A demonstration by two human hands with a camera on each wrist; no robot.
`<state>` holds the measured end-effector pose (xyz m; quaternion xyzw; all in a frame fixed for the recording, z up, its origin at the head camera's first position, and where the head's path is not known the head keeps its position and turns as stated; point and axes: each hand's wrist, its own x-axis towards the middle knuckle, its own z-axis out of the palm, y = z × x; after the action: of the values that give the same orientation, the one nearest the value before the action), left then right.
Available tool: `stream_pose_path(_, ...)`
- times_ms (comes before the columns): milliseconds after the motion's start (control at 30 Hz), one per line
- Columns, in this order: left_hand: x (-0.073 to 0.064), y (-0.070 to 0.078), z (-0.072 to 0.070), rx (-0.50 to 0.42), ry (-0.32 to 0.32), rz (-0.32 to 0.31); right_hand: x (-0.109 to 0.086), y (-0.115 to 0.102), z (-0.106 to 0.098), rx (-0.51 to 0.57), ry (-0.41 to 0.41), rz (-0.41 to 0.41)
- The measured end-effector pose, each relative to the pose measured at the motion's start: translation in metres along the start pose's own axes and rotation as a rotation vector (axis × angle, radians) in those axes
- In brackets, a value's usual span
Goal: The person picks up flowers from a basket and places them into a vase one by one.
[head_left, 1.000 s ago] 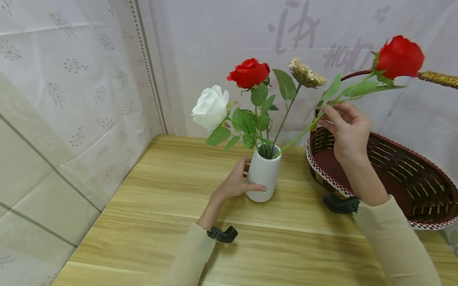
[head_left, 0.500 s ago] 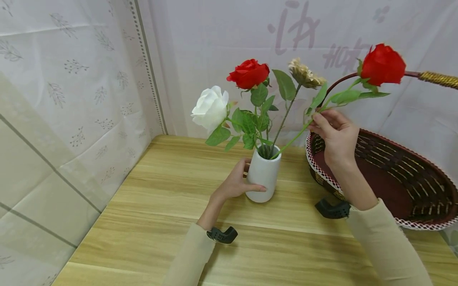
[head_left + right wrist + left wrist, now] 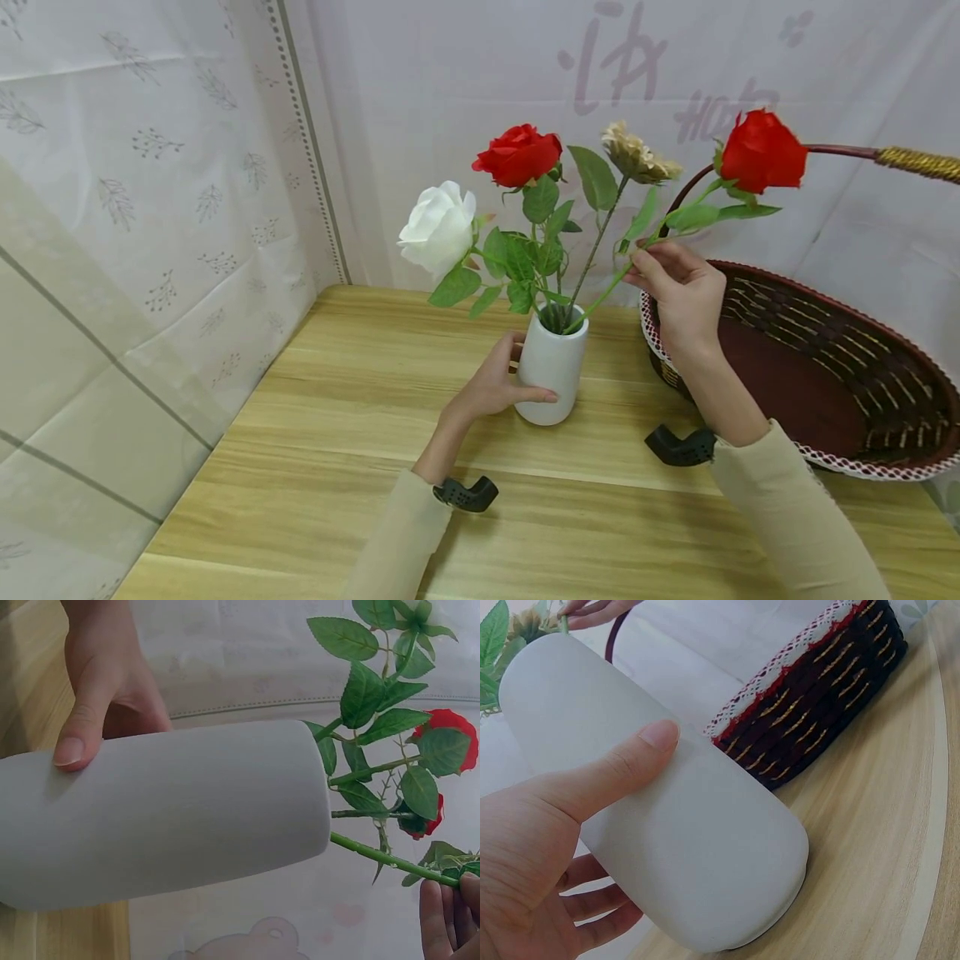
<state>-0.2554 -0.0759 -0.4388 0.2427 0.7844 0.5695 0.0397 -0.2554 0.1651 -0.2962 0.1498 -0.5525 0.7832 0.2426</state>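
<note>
A white vase (image 3: 551,375) stands upright on the wooden table. My left hand (image 3: 495,382) grips its side, with the thumb across the front in the left wrist view. A white rose (image 3: 438,229), a red rose (image 3: 519,156) and a beige dried-looking flower (image 3: 637,154) stand in the vase. Between thumb and fingers my right hand (image 3: 686,292) pinches the green stem (image 3: 390,859) of a second red rose (image 3: 763,152). That stem slants to the right, its lower end inside the vase mouth and hidden there.
A dark brown woven basket (image 3: 810,358) with white lace trim stands on the right, behind my right forearm. Its arched handle (image 3: 918,162) is wrapped in gold and passes behind the held rose. A printed curtain (image 3: 450,67) hangs behind the table (image 3: 337,367).
My right hand has moved left and down with the red rose, bringing the bloom closer to the other flowers. The left hand and the vase have stayed in place.
</note>
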Motion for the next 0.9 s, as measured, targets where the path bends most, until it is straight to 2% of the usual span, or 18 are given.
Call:
stream_pose_path(333,0.0,0.001,0.0,-0.005,-0.002,-0.002,-0.009,0.009,0.004,-0.095,0.007,0.027)
stream_pose_path(600,0.0,0.002,0.0,0.006,-0.001,0.007,-0.012,0.012,0.006,-0.054,0.025,0.023)
stream_pose_path(900,0.0,0.001,0.0,0.016,0.006,-0.012,-0.015,0.013,0.009,-0.075,0.008,0.043)
